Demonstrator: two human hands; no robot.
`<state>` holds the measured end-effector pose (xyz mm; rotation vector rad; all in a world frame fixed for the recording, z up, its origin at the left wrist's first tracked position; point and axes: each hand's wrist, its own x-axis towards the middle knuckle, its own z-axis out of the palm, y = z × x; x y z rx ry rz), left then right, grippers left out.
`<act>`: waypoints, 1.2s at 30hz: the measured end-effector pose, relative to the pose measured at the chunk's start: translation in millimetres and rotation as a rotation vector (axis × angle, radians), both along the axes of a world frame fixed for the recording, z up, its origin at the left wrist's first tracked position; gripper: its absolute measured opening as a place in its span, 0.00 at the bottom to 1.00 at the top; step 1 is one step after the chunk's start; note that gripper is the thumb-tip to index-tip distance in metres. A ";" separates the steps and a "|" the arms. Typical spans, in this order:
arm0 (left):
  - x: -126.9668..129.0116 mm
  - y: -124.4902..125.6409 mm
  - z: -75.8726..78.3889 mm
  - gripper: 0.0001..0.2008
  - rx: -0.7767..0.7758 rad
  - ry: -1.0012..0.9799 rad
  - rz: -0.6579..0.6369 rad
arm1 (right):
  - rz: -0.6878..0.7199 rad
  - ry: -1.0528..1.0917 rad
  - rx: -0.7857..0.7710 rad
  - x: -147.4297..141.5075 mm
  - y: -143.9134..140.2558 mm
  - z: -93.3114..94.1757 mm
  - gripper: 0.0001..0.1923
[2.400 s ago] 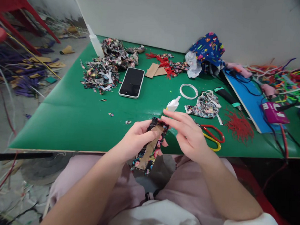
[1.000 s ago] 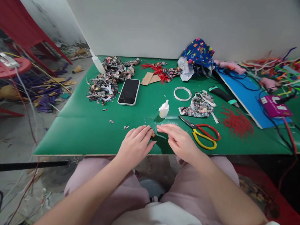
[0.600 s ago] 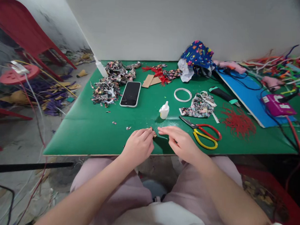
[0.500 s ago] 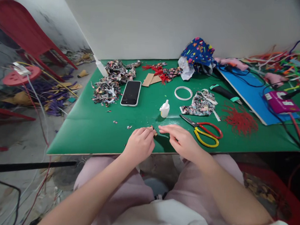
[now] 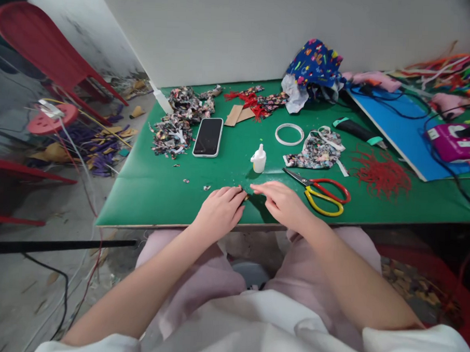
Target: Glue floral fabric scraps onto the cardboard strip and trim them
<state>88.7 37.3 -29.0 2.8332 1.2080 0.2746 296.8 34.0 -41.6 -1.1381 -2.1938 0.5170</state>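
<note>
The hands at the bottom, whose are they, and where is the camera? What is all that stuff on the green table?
There is no machine here. The camera sits on a person's head and looks down, so you see that person's own arms. The left hand and right hand rest near the front edge of the green table, fingertips meeting over a tiny scrap that is mostly hidden. I cannot tell if either has a grip on it. Beside them lie red and yellow scissors, a small white glue bottle, a phone, a ring of tape and a pile of flowery fabric scraps.
</note>
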 end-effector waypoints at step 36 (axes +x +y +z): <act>-11.5 -11.4 5.2 0.10 0.014 -0.082 0.208 | -0.020 0.114 -0.213 -22.4 4.5 -2.5 0.32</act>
